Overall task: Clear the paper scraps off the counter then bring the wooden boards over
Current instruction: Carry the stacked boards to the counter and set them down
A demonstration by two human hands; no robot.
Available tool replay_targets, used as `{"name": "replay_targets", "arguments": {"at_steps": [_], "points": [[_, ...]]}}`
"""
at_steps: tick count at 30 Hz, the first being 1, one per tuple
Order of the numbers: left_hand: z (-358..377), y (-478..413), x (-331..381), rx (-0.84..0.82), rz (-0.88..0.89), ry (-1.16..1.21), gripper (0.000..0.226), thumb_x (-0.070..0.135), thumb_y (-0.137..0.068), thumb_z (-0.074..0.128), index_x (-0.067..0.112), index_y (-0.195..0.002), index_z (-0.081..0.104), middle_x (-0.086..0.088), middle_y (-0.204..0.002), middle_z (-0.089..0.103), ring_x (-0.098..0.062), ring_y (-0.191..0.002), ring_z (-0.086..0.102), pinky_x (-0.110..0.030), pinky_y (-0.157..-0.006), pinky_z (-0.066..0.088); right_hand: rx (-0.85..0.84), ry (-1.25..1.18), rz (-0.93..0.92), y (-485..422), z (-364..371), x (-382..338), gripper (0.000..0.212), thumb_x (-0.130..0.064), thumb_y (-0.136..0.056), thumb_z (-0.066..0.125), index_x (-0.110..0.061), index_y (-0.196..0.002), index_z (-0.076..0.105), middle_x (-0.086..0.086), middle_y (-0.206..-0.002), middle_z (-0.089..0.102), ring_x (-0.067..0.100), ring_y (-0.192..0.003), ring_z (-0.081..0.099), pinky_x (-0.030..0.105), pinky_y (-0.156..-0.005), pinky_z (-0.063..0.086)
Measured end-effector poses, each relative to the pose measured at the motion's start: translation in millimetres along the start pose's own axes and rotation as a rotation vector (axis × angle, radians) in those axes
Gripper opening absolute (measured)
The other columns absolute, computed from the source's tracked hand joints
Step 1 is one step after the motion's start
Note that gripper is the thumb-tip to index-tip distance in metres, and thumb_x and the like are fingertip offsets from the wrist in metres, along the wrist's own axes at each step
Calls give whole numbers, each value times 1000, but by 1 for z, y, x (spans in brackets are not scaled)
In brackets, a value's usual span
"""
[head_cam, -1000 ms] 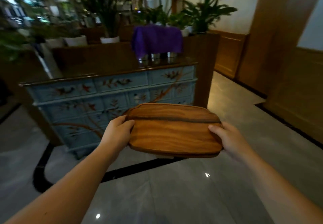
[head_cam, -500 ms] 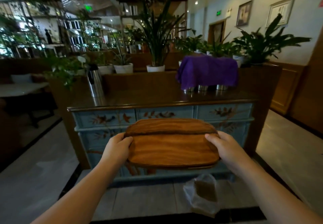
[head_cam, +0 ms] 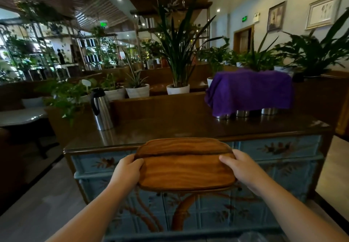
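Observation:
I hold a stack of wooden boards [head_cam: 186, 168], brown with rounded corners, level in front of me. My left hand [head_cam: 127, 172] grips the stack's left end and my right hand [head_cam: 239, 168] grips its right end. The boards hover just before the front edge of the counter [head_cam: 170, 128], a dark glossy top on a blue painted cabinet with drawers. No paper scraps show on the counter top.
A steel thermos jug [head_cam: 101, 108] stands at the counter's back left. A purple cloth [head_cam: 249, 90] covers metal cups at the back right. Potted plants [head_cam: 177, 88] line a wooden partition behind. A plastic bag [head_cam: 251, 237] lies on the floor at the cabinet's foot.
I have come closer to the counter and my view has tilted up. The boards stay held in both hands and now reach the counter's front edge.

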State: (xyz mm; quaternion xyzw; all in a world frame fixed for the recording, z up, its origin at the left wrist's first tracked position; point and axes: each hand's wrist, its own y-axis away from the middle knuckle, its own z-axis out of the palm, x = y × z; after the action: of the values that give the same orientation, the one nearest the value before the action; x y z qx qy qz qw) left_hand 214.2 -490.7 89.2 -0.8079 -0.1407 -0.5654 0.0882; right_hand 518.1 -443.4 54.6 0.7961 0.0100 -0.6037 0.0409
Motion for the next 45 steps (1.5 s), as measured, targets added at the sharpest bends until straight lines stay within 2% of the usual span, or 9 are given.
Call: {"name": "replay_targets", "arguments": {"at_steps": [8, 13, 16, 22, 29, 32, 37, 40, 45], "points": [[52, -157, 14, 12, -40, -123, 19, 19, -93, 51, 10, -84, 65, -11, -70, 66, -26, -60, 62, -36, -58, 49, -92, 42, -20, -172, -10, 3, 37, -42, -91, 59, -23, -122, 56, -3, -112, 63, 18, -100, 62, 35, -82, 52], [71, -241, 10, 6, -85, -126, 18, 22, -93, 53, 11, -88, 67, -15, -82, 72, -32, -74, 69, -41, -69, 56, -91, 96, -24, -265, -11, 1, 45, -50, -81, 65, -24, -116, 60, 0, -112, 67, 20, -100, 64, 46, -92, 53], [74, -284, -3, 23, -75, -136, 16, 25, -91, 57, 14, -89, 68, -15, -83, 73, -33, -77, 70, -47, -74, 58, -13, 154, -37, -309, 1, 2, 40, -51, -78, 70, -22, -104, 63, 0, -103, 69, 19, -93, 66, 43, -83, 56], [67, -376, -28, 47, -96, -147, 24, 31, -88, 62, 14, -105, 63, -8, -90, 70, -21, -73, 68, -24, -46, 49, 6, 227, -3, -382, 35, 0, 34, -46, -84, 67, -21, -106, 60, -5, -101, 62, 16, -92, 60, 33, -72, 49], [57, -482, -34, -196, -79, -247, 21, 31, -93, 53, 19, -110, 57, -4, -97, 66, -17, -82, 67, -23, -56, 51, -7, 383, 138, -466, 72, -9, 37, -49, -90, 57, -21, -115, 52, -3, -105, 56, 11, -88, 54, 30, -70, 44], [59, -516, -39, -244, -85, -309, 23, 30, -95, 52, 17, -114, 55, -2, -97, 64, -13, -81, 65, -18, -52, 46, -27, 507, 183, -493, 79, -9, 53, -55, -90, 53, -17, -127, 50, -1, -112, 54, 14, -96, 54, 32, -75, 45], [66, -560, -50, -314, -134, -321, 28, 27, -93, 53, 16, -119, 52, -4, -100, 64, -16, -85, 65, -24, -61, 49, -43, 611, 222, -523, 87, -2, 64, -58, -90, 50, -15, -137, 45, 1, -120, 57, 17, -104, 57, 39, -92, 50], [72, -572, -51, -328, -126, -373, 24, 26, -94, 52, 16, -116, 50, -3, -96, 61, -14, -83, 63, -22, -59, 47, -28, 659, 208, -532, 91, -1, 72, -56, -91, 48, -11, -146, 35, 9, -139, 51, 24, -123, 52, 39, -101, 46], [78, -583, -49, -342, -127, -388, 29, 28, -94, 52, 17, -121, 48, 3, -95, 56, -9, -81, 57, -21, -58, 42, -61, 722, 215, -548, 91, -3, 72, -51, -96, 44, -7, -149, 25, 13, -149, 41, 28, -133, 44, 37, -104, 40]]}}
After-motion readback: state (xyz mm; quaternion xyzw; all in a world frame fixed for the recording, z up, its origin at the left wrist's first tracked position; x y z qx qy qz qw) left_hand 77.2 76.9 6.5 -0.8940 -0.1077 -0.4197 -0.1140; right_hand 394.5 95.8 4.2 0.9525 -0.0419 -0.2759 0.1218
